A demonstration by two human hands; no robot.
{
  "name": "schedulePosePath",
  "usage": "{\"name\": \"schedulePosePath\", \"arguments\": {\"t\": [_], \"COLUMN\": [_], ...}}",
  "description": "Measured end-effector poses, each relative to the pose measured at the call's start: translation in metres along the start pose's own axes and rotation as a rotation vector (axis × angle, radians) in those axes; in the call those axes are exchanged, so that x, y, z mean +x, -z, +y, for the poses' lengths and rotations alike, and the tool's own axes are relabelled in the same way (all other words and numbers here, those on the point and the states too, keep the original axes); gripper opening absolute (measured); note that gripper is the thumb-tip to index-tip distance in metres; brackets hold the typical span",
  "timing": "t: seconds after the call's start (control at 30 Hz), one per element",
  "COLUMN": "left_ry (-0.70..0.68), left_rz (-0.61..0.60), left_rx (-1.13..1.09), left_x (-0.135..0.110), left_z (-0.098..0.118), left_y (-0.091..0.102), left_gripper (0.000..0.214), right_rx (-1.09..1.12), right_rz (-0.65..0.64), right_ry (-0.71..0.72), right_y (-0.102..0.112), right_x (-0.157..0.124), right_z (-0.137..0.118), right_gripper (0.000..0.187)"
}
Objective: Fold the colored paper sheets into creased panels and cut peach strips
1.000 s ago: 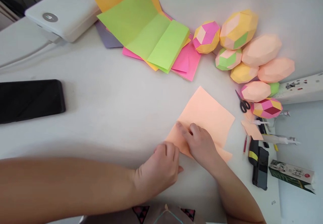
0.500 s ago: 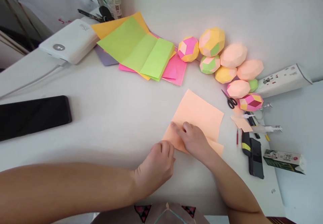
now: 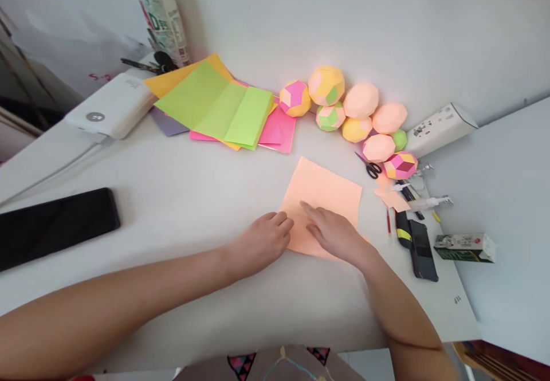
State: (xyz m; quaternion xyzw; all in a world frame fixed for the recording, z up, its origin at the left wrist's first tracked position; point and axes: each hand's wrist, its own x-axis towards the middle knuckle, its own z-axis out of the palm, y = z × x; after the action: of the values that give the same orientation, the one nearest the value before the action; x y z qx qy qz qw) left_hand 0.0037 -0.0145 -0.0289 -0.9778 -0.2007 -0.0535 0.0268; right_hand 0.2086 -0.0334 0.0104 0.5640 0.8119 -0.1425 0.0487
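A peach sheet of paper (image 3: pixel 330 185) lies flat on the white table, turned at an angle to me. At its left edge, my left hand (image 3: pixel 268 240) has its fingers curled closed on the paper's margin; the fingertips are partly hidden. My right hand (image 3: pixel 337 233) rests over the lower middle of the sheet. Its index finger points out to the left along the paper, with the thumb apart below it. The lower right part of the sheet is covered by this hand and wrist.
Coloured papers (image 3: pixel 215 103) lie at the back left, beside a white power bank (image 3: pixel 109 109). A black phone (image 3: pixel 60 223) sits at left. Faceted paper balls (image 3: pixel 361 100) cluster along the wall. Scissors (image 3: pixel 370 167), a second phone (image 3: pixel 423 249) and a carton (image 3: pixel 464 247) stand or lie at right.
My left hand has moved up along the paper's left edge. The lower part of the sheet now looks flatter. My right index finger has shifted slightly, and the camera view has tilted.
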Motion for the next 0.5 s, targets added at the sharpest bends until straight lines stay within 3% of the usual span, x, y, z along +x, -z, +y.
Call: {"name": "schedulePosePath", "arguments": {"t": [0.1, 0.17, 0.37, 0.5], "left_ry": [-0.032, -0.049, -0.128, -0.171], "left_rz": [-0.004, -0.004, 0.009, 0.043], "left_rx": [0.004, 0.013, 0.121, 0.207], "left_x": [-0.002, -0.007, -0.026, -0.030], "left_z": [0.004, 0.015, 0.056, 0.062], "left_y": [0.001, 0.003, 0.003, -0.005], "left_gripper": [0.020, 0.022, 0.016, 0.022], "right_rx": [0.133, 0.284, 0.665, 0.564], "right_rz": [0.132, 0.273, 0.557, 0.750], "right_ry": [-0.256, -0.403, -0.669, -0.785], "right_y": [0.008, 0.002, -0.048, -0.072], "right_x": [-0.036, -0.062, -0.114, -0.127], "right_z": [0.018, 0.026, 0.014, -0.006], "right_gripper": [0.044, 0.041, 0.042, 0.038]}}
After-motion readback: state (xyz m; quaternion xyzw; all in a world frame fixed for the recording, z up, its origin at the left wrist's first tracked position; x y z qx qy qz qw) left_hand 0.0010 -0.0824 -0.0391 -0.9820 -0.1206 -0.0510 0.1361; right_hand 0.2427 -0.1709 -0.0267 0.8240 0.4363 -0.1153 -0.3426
